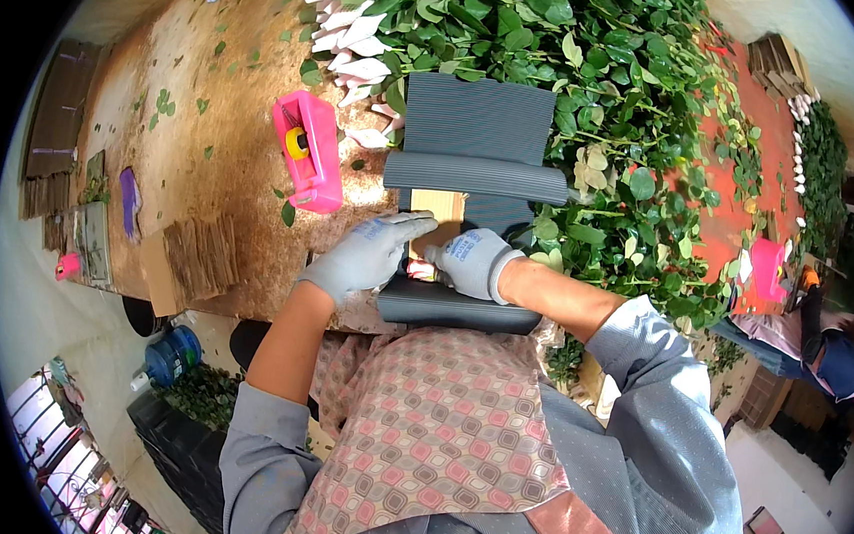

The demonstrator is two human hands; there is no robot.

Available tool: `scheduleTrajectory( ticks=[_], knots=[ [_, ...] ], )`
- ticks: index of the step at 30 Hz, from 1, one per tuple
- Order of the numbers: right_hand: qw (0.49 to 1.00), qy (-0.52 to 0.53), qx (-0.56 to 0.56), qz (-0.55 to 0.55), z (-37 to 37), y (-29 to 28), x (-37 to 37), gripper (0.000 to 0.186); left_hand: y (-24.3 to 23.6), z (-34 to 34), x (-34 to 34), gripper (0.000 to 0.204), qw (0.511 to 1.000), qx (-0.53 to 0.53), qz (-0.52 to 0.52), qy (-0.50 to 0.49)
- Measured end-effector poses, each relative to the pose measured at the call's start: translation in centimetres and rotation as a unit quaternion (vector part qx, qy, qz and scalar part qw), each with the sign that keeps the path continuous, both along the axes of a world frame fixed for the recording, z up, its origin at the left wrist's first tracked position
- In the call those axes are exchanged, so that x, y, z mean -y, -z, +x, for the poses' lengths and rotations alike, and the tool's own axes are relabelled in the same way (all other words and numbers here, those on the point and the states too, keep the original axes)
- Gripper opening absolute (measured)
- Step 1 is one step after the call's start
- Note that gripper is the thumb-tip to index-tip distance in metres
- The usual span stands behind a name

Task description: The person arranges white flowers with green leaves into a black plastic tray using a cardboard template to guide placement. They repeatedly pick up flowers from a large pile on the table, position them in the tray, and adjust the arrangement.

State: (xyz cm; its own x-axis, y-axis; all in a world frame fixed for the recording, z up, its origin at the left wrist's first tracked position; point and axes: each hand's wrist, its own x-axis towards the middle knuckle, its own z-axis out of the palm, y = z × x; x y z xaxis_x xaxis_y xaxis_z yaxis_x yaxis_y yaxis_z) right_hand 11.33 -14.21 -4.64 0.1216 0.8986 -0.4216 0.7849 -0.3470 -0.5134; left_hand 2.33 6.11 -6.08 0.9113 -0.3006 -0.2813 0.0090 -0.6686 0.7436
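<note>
My left hand (363,252), in a grey glove, lies with its fingers stretched along the left edge of a tan cardboard strip (437,206). Beside it my right hand (477,263), gloved the same way, is closed low over the strip; what its curled fingers hold is hidden. A small red and white thing (421,270) shows between the two hands, too small to name. The strip rests on a dark ribbed mat (479,111), which has a raised roll across its middle and another padded edge (459,308) close to my body.
A pink tape dispenser (327,164) stands on the brown table (246,142) at left. Leafy green stems (601,90) with white pointed heads (359,46) pile up behind and right. Cardboard pieces (197,261) stand at the left front. A person in a cap (841,365) is at far right.
</note>
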Motion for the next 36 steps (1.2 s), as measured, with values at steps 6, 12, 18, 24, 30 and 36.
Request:
scheduleTrajectory(
  ticks=[6,12,18,24,30,36],
  knots=[
    [1.0,-0.016,-0.004,0.02,0.3,-1.6,-0.6,0.023,-0.4,-0.2,0.3,0.051,1.0,0.003,-0.007,-0.004],
    [0.999,-0.025,0.003,-0.033,0.1,-0.1,-0.3,0.025,0.6,-2.5,1.2,0.047,0.894,-0.159,-0.304,-0.288],
    [1.0,-0.008,0.006,-0.012,-0.1,0.4,0.2,0.027,1.5,-4.3,1.6,0.052,0.837,-0.247,-0.337,-0.354],
    [1.0,0.001,0.015,0.0,-0.3,1.3,0.4,0.024,1.1,-4.3,1.8,0.052,0.822,-0.231,-0.357,-0.379],
    [1.0,-0.005,0.017,0.003,-0.3,1.1,0.5,0.023,0.5,-3.9,2.3,0.052,0.783,-0.238,-0.393,-0.419],
    [1.0,-0.015,0.019,-0.001,-0.2,0.9,0.3,0.023,-0.9,-3.8,2.7,0.051,0.776,-0.242,-0.386,-0.437]
  ],
)
